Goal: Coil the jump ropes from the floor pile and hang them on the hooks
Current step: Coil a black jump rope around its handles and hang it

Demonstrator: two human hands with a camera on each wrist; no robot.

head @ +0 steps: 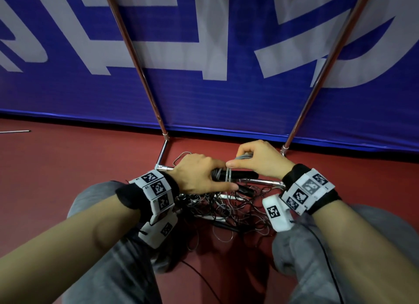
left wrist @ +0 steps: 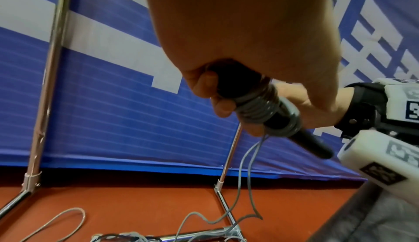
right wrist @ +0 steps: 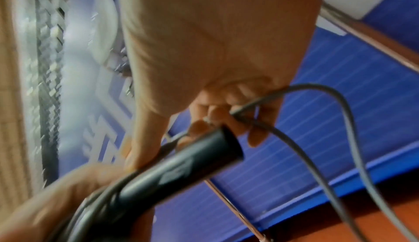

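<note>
1. Our knees (head: 108,253) are closest, bent low so we can reach the floor.
2. Our left hand (head: 199,174) is wrapped tight around the black handle (head: 240,174), so it stays steady.
3. Our right hand (head: 256,158) pinches the gray rope (left wrist: 256,108) and loops it around the handle to make it neat.
4. The rope pile (head: 226,208) lies on the red floor (head: 68,158), just under our hands.
5. The metal rack (head: 136,54) stands behind it. We cannot see any hooks.
</note>
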